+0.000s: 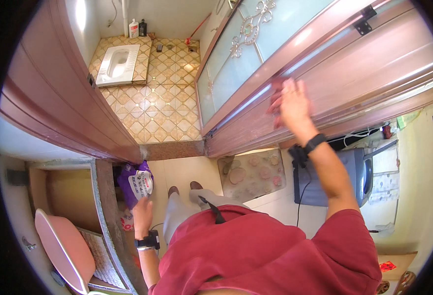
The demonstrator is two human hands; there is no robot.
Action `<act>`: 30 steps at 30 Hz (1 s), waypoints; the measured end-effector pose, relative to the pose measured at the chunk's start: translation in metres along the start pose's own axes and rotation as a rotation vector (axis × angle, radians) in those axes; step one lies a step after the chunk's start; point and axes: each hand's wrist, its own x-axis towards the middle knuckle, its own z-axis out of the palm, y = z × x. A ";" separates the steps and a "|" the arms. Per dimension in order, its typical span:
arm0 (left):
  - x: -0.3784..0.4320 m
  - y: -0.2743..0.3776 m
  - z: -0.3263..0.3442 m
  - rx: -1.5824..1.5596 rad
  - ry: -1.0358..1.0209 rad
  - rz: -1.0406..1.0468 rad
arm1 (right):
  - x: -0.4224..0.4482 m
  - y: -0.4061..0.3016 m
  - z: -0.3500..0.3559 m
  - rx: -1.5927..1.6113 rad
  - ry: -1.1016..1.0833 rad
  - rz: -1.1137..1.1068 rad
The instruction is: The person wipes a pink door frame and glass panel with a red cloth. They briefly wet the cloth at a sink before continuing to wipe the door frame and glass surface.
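Note:
My right hand (294, 101) is raised at the pink door frame panel, with a blurred dark red cloth (276, 99) beside and under its fingers; the cloth lies against the panel. My left hand (142, 214) hangs low at the left, beside a purple plastic bag (135, 184) that bears writing; its fingers are bent, and whether they touch the bag is not clear. A pink door with frosted glass (246, 59) stands inward at the upper right. Both wrists wear dark bands.
A raised stone sill (173, 151) crosses the doorway. Beyond it lies a tiled floor with a white squat toilet (119, 64) and bottles (133, 29). A floor mat (251, 175) and a grey appliance (312, 188) are at right, a concrete-edged sink with a pink basin (67, 250) at left.

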 end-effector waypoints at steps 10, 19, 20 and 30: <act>0.063 0.030 0.004 0.039 -0.037 0.179 | -0.037 0.069 -0.032 -0.246 0.274 0.425; 0.084 0.033 0.030 0.098 -0.049 0.324 | -0.078 0.131 -0.026 0.187 0.762 0.266; 0.082 0.032 0.029 0.100 -0.037 0.325 | -0.091 0.165 -0.040 0.056 0.770 0.336; 0.061 0.052 0.015 0.384 -0.109 0.195 | -0.095 0.259 -0.124 -0.288 0.307 0.545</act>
